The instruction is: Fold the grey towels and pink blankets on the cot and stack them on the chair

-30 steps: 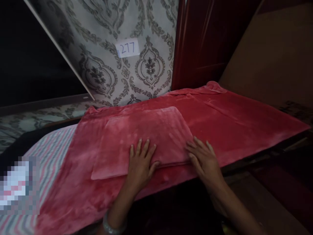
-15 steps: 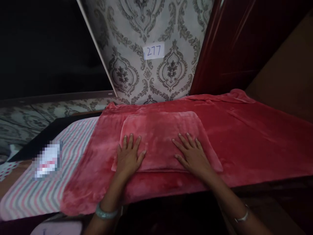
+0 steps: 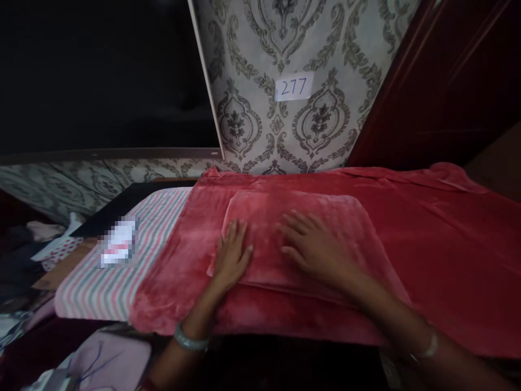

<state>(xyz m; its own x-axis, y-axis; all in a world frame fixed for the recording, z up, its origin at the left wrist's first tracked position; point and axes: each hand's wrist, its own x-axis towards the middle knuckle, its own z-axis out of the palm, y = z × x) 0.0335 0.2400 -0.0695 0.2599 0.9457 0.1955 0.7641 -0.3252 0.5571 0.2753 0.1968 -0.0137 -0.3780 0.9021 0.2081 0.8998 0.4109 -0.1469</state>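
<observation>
A folded pink-red plush cloth (image 3: pixel 260 255) lies flat on a larger red plush blanket (image 3: pixel 175 288). My left hand (image 3: pixel 233 255) rests palm down over the left edge of the folded cloth, its fingers stretched out. Across the middle of that cloth lies my right hand (image 3: pixel 311 244), palm down with fingers spread and a little blurred by motion. Neither hand grips anything. Part of the cloth's front right side is hidden under my right forearm.
To the left, a striped cloth (image 3: pixel 97 293) bears a blurred-out white item (image 3: pixel 119 244). A large dark screen (image 3: pixel 101 76) stands behind it. A paper marked 277 (image 3: pixel 294 86) is on the patterned wall. Dark red panel (image 3: pixel 443 87) at right; pinkish padded item (image 3: pixel 112 358) lower left.
The view has turned left, so everything sits further right. My right hand has slid leftward over the folded cloth, from its right side to its middle. My left hand stays at the left edge.
</observation>
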